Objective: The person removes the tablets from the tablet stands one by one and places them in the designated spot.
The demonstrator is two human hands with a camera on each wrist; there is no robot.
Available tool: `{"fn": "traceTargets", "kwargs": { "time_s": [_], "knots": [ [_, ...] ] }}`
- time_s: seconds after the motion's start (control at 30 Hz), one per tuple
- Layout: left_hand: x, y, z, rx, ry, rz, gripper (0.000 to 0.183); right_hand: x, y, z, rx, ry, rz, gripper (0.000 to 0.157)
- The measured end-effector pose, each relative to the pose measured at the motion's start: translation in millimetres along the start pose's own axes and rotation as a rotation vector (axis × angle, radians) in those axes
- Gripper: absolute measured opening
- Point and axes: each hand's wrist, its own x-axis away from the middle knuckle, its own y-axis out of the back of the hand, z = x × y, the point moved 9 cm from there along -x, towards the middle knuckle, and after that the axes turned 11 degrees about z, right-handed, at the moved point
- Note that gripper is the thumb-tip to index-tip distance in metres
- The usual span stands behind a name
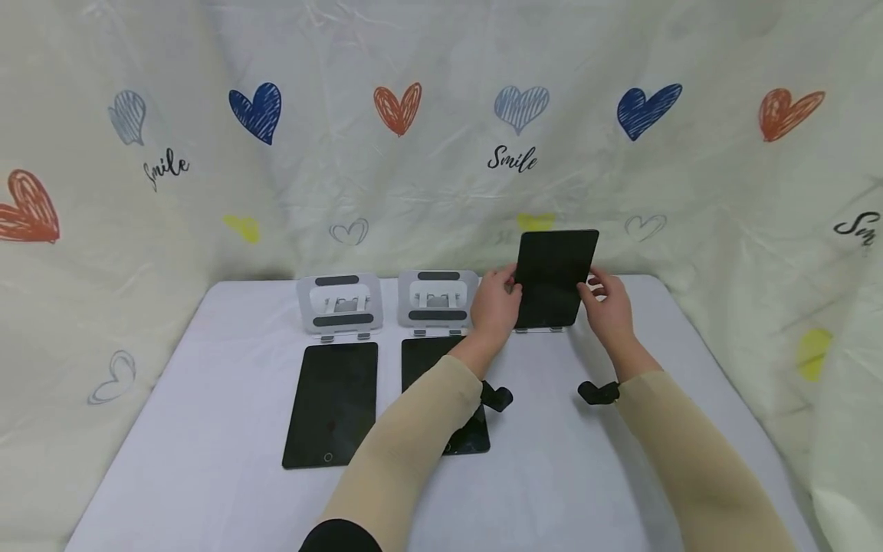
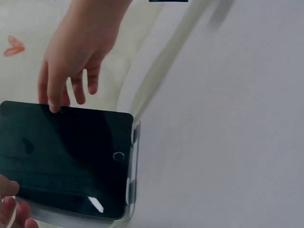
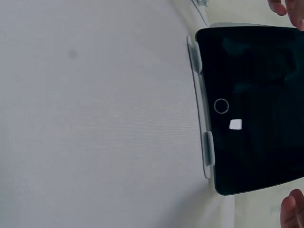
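A black tablet (image 1: 556, 276) leans upright on a stand at the right end of the row, its lower edge at the stand's two small lip tabs (image 3: 208, 149). My left hand (image 1: 494, 305) holds the tablet's left edge, thumb on the front side. At the opposite edge, my right hand (image 1: 610, 307) pinches it with the thumb at the front and one finger reaching behind; the other fingers hang loosely curled. The home button (image 2: 118, 156) is at the tablet's lower end. Most of the stand is hidden behind the screen.
Two white stands with grey pads, the left one (image 1: 339, 303) and the middle one (image 1: 438, 300), stand along the back of the white table (image 1: 228, 368). Before them lie two tablets, one (image 1: 334, 402) flat in full view, another (image 1: 422, 354) partly under my left forearm. A printed cloth (image 1: 441, 192) hangs behind.
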Motion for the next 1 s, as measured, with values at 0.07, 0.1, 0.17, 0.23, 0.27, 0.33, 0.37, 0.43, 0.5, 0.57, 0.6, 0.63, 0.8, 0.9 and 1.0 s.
{"fn": "traceTargets", "kwargs": {
  "time_s": [0.07, 0.1, 0.17, 0.23, 0.27, 0.33, 0.37, 0.43, 0.5, 0.57, 0.6, 0.63, 0.8, 0.9, 1.0],
  "knots": [
    [1.0, 0.4, -0.4, -0.014, -0.012, -0.020, 0.037, 1, 2.5, -1, -0.006, 0.010, -0.039, 0.043],
    [1.1, 0.5, -0.6, -0.024, -0.018, -0.029, 0.037, 2, 3.6, -1, -0.008, 0.013, -0.056, 0.043],
    [1.3, 0.7, -0.6, -0.040, -0.027, -0.044, 0.036, 3, 5.0, -2, -0.016, 0.014, -0.083, 0.041],
    [1.6, 1.0, -0.6, -0.056, -0.038, -0.054, 0.035, 4, 5.4, -4, -0.023, 0.007, -0.097, 0.041],
    [1.7, 1.0, -0.7, -0.063, -0.045, -0.057, 0.034, 4, 5.5, -4, -0.026, 0.001, -0.102, 0.042],
    [2.2, 0.7, -0.9, -0.071, -0.058, -0.058, 0.035, 5, 5.4, -7, -0.031, -0.013, -0.107, 0.042],
    [2.5, 0.6, -1.0, -0.075, -0.065, -0.057, 0.036, 5, 5.4, -8, -0.032, -0.022, -0.109, 0.043],
    [3.3, 0.2, -1.4, -0.083, -0.079, -0.055, 0.037, 6, 5.6, -11, -0.043, -0.038, -0.110, 0.043],
    [4.3, -0.3, -1.3, -0.082, -0.090, -0.053, 0.038, 7, 5.9, -14, -0.060, -0.050, -0.114, 0.043],
    [4.6, -0.4, -0.8, -0.082, -0.099, -0.059, 0.039, 8, 6.1, -16, -0.076, -0.055, -0.115, 0.043],
    [4.8, -0.5, -0.1, -0.079, -0.102, -0.063, 0.039, 8, 5.8, -17, -0.086, -0.055, -0.113, 0.043],
    [4.8, -0.4, 0.4, -0.076, -0.105, -0.067, 0.039, 8, 5.1, -18, -0.095, -0.057, -0.110, 0.043],
    [4.1, -0.1, 3.7, -0.064, -0.119, -0.079, 0.040, 9, 2.4, -19, -0.165, -0.067, -0.088, 0.043],
    [3.1, 1.0, 4.9, -0.055, -0.128, -0.078, 0.041, 8, 1.1, -19, -0.224, -0.077, -0.078, 0.043],
    [1.9, 2.9, 3.6, -0.044, -0.138, -0.065, 0.042, 7, 2.3, -17, -0.260, -0.079, -0.076, 0.043]
  ]
}}
